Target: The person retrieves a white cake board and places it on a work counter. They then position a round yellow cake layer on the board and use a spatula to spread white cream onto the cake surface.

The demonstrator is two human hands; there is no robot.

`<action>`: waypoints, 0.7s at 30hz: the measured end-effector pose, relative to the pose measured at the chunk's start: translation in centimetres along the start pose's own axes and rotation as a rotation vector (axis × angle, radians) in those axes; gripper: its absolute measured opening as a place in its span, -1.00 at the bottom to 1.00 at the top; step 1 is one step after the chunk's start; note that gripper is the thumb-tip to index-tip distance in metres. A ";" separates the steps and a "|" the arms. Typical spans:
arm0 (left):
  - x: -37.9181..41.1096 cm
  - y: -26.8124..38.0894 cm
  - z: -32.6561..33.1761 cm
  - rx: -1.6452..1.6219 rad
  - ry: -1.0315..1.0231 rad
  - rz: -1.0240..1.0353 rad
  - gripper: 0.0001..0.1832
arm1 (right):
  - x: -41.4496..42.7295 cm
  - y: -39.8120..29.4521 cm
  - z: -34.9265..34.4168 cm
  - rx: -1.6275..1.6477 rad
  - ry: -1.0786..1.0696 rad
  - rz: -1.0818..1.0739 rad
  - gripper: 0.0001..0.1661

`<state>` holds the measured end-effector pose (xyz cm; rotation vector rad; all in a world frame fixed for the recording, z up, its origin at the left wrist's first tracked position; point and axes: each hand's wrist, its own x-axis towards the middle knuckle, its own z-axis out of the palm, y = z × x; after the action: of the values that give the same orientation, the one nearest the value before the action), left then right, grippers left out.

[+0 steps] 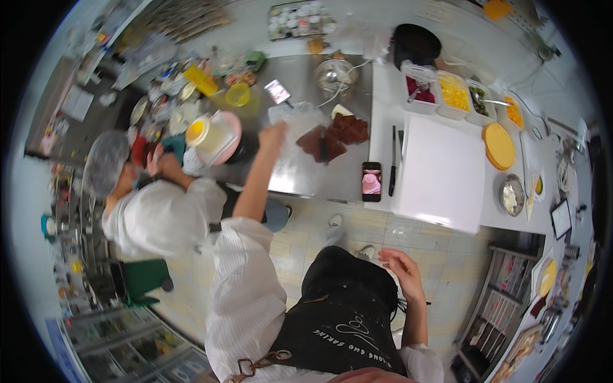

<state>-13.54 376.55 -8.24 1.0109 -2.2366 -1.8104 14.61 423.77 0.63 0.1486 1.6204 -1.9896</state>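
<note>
My left hand (272, 136) reaches over the steel worktop (287, 179), beside a clear plastic sheet or bag (299, 115). It is blurred, and I cannot tell whether anything is in its fingers. To its right lie several brown flat pieces (352, 129), their material unclear, with a dark narrow tool (323, 146) across one. My right hand (404, 272) hangs in front of the counter, beside my black apron (340, 311), fingers slightly curled and holding nothing. A phone (371, 182) showing a pink cake picture lies at the counter's front edge, near a black-handled long knife (393, 165).
A large white board (440, 167) overhangs the front edge. Fruit tubs (452, 93), a yellow sponge cake layer (498, 146) and a metal bowl (511, 194) surround it. On the left, a co-worker (158, 215) stands close beside a pink turntable (232, 129) bearing a tub (197, 132).
</note>
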 end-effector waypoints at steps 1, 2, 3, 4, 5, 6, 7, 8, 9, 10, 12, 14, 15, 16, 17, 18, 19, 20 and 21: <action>5.5 0.8 0.8 -0.208 0.086 0.045 -0.68 | -0.3 0.1 0.4 0.026 0.044 0.012 -0.59; 13.4 0.3 -3.8 -0.464 0.087 0.076 -0.71 | -0.4 0.2 0.6 0.038 0.047 -0.006 -0.60; 16.1 3.1 0.8 -0.692 0.098 -0.004 -0.66 | -0.2 0.8 0.6 0.052 0.164 0.006 -0.61; 19.1 3.5 1.0 -0.650 -0.012 0.033 -0.57 | -0.4 1.0 0.9 0.075 0.245 0.010 -0.62; 23.4 3.7 -4.0 -0.812 -0.277 0.025 -0.47 | -0.7 0.7 0.9 0.088 0.250 0.008 -0.62; 25.7 2.9 -6.1 -0.629 -0.141 0.018 -0.31 | -0.8 0.3 1.3 0.141 0.298 -0.006 -0.64; 22.9 0.4 3.7 -0.411 -0.022 0.254 -0.30 | -1.2 0.7 1.5 0.078 0.449 -0.004 -0.64; 17.1 0.7 9.5 -0.147 0.208 0.464 -0.27 | -1.6 1.3 1.9 0.024 0.548 -0.005 -0.65; 12.4 0.6 10.4 0.017 0.208 0.620 -0.38 | -1.6 1.7 2.0 -0.028 0.583 -0.030 -0.65; 7.5 0.7 11.2 0.005 0.107 0.649 -0.46 | -1.4 1.7 1.5 -0.200 0.639 -0.035 -0.66; 0.0 -0.2 11.8 0.036 -0.098 0.720 -0.58 | 0.5 -1.3 -0.2 -0.609 0.732 -0.150 -0.65; -5.6 -0.7 13.3 -0.139 -0.298 0.688 -0.67 | 3.8 -3.2 -3.1 -0.797 0.829 -0.239 -0.63; -7.4 -1.2 14.0 -0.164 -0.387 0.643 -0.68 | 5.7 -3.2 -5.4 -0.931 0.869 -0.271 -0.60; -9.4 -1.1 14.5 -0.182 -0.447 0.624 -0.70 | 7.8 -3.1 -7.9 -0.986 0.881 -0.289 -0.54; -11.2 -0.9 14.9 -0.139 -0.486 0.558 -0.72 | 9.9 -3.5 -10.1 -1.106 0.902 -0.275 -0.48; -12.3 -1.3 14.7 -0.147 -0.509 0.513 -0.74 | 12.3 -3.6 -12.6 -1.205 0.891 -0.359 -0.42; -13.0 -1.8 14.6 -0.156 -0.531 0.467 -0.77 | 14.4 -4.5 -14.2 -1.268 0.828 -0.360 -0.38; -13.7 -2.0 14.1 -0.134 -0.540 0.465 -0.79 | 16.2 -4.6 -16.3 -1.387 0.789 -0.387 -0.34; -14.4 -2.3 13.5 -0.113 -0.536 0.464 -0.81 | 17.5 -5.3 -17.6 -1.414 0.726 -0.420 -0.33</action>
<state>-7.56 395.46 -9.53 -0.0444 -2.3201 -2.1069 -7.11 434.54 -6.75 -0.0437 3.3142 -0.5375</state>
